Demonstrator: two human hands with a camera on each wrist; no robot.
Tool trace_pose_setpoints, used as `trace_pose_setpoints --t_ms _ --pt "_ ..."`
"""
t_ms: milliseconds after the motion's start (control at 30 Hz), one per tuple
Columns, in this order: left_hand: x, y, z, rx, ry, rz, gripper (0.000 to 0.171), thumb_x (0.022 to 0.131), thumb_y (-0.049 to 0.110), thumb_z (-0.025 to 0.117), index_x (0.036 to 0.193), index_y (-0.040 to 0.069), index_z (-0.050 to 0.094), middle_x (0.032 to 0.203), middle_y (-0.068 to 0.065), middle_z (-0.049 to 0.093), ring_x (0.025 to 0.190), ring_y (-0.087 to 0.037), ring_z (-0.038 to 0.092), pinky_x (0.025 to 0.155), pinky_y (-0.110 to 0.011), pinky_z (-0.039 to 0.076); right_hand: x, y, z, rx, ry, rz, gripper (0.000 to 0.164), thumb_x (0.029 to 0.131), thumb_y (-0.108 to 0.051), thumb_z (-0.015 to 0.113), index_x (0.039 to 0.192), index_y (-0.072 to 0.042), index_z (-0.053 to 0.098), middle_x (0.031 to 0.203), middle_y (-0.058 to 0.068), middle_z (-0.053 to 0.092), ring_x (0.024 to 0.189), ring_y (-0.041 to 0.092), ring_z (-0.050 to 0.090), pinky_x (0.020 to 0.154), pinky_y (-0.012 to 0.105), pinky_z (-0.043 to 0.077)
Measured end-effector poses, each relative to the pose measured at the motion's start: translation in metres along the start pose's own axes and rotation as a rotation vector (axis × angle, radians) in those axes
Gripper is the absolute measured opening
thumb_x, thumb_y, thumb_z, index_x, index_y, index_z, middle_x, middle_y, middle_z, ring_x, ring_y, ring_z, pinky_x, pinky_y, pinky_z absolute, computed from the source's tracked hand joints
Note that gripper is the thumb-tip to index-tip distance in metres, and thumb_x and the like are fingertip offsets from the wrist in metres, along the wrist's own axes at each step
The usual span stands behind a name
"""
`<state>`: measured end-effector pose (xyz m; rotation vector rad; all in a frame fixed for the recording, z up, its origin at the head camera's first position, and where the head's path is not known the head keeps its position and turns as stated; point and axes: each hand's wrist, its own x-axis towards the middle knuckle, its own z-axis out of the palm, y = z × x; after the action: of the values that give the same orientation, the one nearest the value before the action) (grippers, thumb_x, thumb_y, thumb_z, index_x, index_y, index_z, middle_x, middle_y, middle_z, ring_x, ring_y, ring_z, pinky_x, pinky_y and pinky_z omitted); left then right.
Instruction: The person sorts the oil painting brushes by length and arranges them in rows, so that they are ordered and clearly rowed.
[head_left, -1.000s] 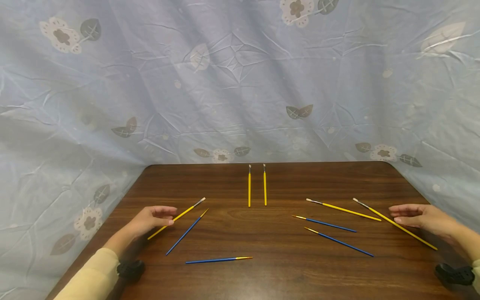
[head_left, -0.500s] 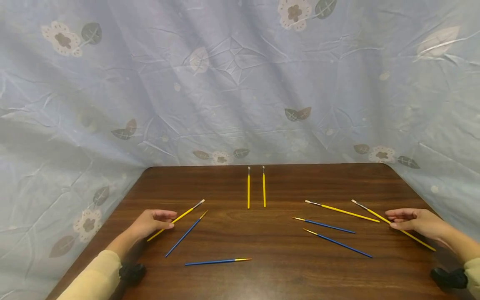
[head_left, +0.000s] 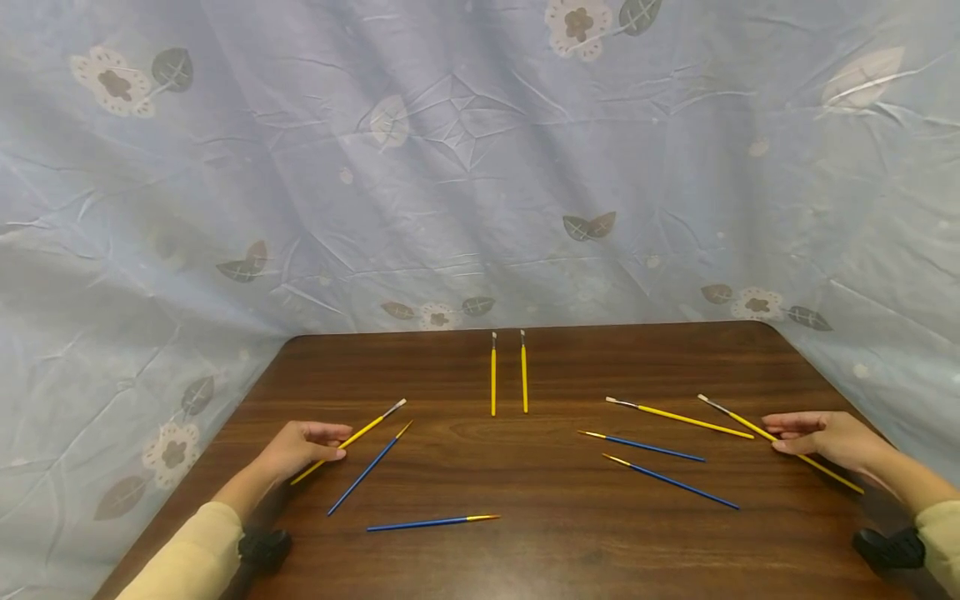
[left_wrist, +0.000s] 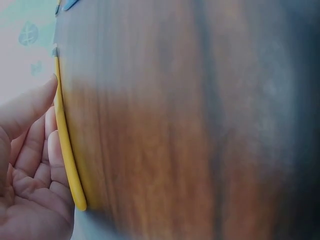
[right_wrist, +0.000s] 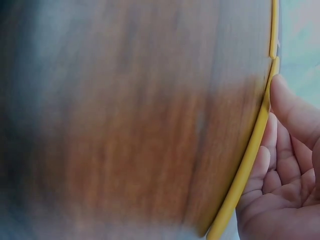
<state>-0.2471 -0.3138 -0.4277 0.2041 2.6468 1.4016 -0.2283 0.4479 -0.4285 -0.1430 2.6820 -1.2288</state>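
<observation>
On the left of the table in the head view, my left hand (head_left: 303, 446) pinches a yellow paintbrush (head_left: 370, 426) around the middle of its handle. The left wrist view has the thumb and fingertips against this yellow handle (left_wrist: 66, 130), which lies along the wood. Over on the right, my right hand (head_left: 828, 437) holds another yellow paintbrush (head_left: 738, 418) between thumb and fingers. Its handle (right_wrist: 245, 165) slants past the fingertips in the right wrist view, low against the table. Both brushes point their pale bristles inward and away from me.
Two yellow paintbrushes (head_left: 493, 379) stand parallel at the far middle of the brown table (head_left: 555, 542). Another yellow paintbrush (head_left: 682, 418) and two blue paintbrushes (head_left: 667, 450) lie right of centre. Two more blue paintbrushes (head_left: 367, 471) lie left and front. A patterned cloth (head_left: 480, 192) hangs behind.
My right hand has moved slightly left and its thumb has come onto the yellow paintbrush. The left fingers have lowered and closed on theirs. The brushes stay put; the head view shifts slightly.
</observation>
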Motion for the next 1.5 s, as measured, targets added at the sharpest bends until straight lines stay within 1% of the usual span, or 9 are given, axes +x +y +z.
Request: trace_pose_setpoints --t_ms 200,267,500,633,833,1033,1233,1367,1500 --pt "0.0005 0.0000 0.0008 0.009 -0.001 0.006 0.043 0.081 0.009 0.080 0.118 -0.007 0.066 0.116 -0.019 0.066 0.104 -0.029 0.063 0.083 -0.027 0.054 0.0011 -0.0002 0.0018 0.008 -0.004 0.010 0.058 0.088 -0.021 0.074 0.130 0.013 0.052 0.114 0.013 0.068 0.089 -0.005 0.060 0.073 0.020 0.053" --pt "0.0014 -0.0008 0.0013 0.006 0.008 -0.003 0.042 0.080 0.009 0.080 0.117 -0.006 0.067 0.115 -0.019 0.067 0.103 -0.029 0.064 0.083 -0.027 0.055 0.0015 -0.0004 0.0015 0.007 -0.001 0.011 0.059 0.087 -0.021 0.074 0.130 0.013 0.053 0.114 0.014 0.068 0.088 -0.004 0.060 0.073 0.021 0.053" --pt "0.0040 -0.0041 0.0024 -0.015 0.030 -0.010 0.040 0.078 0.004 0.080 0.115 -0.006 0.068 0.113 -0.019 0.068 0.100 -0.026 0.065 0.080 -0.023 0.055 0.0020 0.0006 0.0012 -0.026 0.004 -0.001 0.056 0.088 -0.021 0.074 0.129 0.011 0.055 0.110 0.012 0.069 0.088 -0.002 0.059 0.072 0.021 0.051" --pt "0.0043 -0.0059 0.0028 -0.021 0.040 -0.007 0.039 0.079 0.002 0.079 0.115 -0.007 0.068 0.113 -0.019 0.068 0.099 -0.027 0.066 0.079 -0.024 0.056 0.0013 0.0001 0.0030 -0.033 0.012 -0.003 0.055 0.088 -0.021 0.074 0.128 0.011 0.055 0.107 0.010 0.071 0.087 -0.002 0.059 0.071 0.021 0.050" --pt "0.0038 -0.0066 0.0033 -0.018 0.056 0.000 0.037 0.079 0.000 0.078 0.114 -0.008 0.068 0.112 -0.020 0.068 0.098 -0.026 0.067 0.078 -0.023 0.056 0.0009 -0.0018 0.0038 -0.044 0.030 0.009 0.054 0.088 -0.022 0.074 0.127 0.011 0.057 0.106 0.012 0.070 0.086 0.000 0.060 0.070 0.021 0.051" --pt "0.0035 -0.0046 0.0040 -0.043 0.048 0.013 0.037 0.081 -0.001 0.077 0.114 -0.010 0.066 0.111 -0.022 0.067 0.097 -0.027 0.067 0.075 -0.021 0.055 0.0007 -0.0027 0.0014 -0.033 0.017 0.025 0.053 0.089 -0.021 0.073 0.127 0.012 0.056 0.109 0.015 0.069 0.086 0.002 0.061 0.071 0.023 0.052" --pt "0.0032 -0.0026 0.0040 -0.012 0.061 0.004 0.035 0.082 0.001 0.076 0.114 -0.009 0.067 0.109 -0.019 0.069 0.097 -0.025 0.067 0.073 -0.020 0.054 0.0013 -0.0035 -0.0006 -0.043 0.012 0.033 0.053 0.089 -0.022 0.072 0.127 0.011 0.057 0.109 0.014 0.069 0.087 0.001 0.059 0.072 0.023 0.052" --pt "0.0028 -0.0014 0.0017 0.013 0.065 0.005 0.031 0.083 0.001 0.075 0.112 -0.007 0.069 0.106 -0.017 0.070 0.097 -0.023 0.066 0.073 -0.019 0.053 0.0030 -0.0052 -0.0021 -0.060 0.012 0.038 0.053 0.089 -0.025 0.073 0.126 0.009 0.059 0.108 0.013 0.069 0.088 0.002 0.059 0.073 0.025 0.052" --pt "0.0042 0.0002 -0.0012 0.028 0.050 0.022 0.029 0.084 0.001 0.073 0.111 -0.008 0.068 0.104 -0.015 0.071 0.096 -0.021 0.066 0.073 -0.018 0.052 0.0029 -0.0065 -0.0032 -0.061 0.007 0.057 0.053 0.088 -0.027 0.073 0.126 0.008 0.060 0.109 0.013 0.069 0.089 0.006 0.060 0.073 0.027 0.053"
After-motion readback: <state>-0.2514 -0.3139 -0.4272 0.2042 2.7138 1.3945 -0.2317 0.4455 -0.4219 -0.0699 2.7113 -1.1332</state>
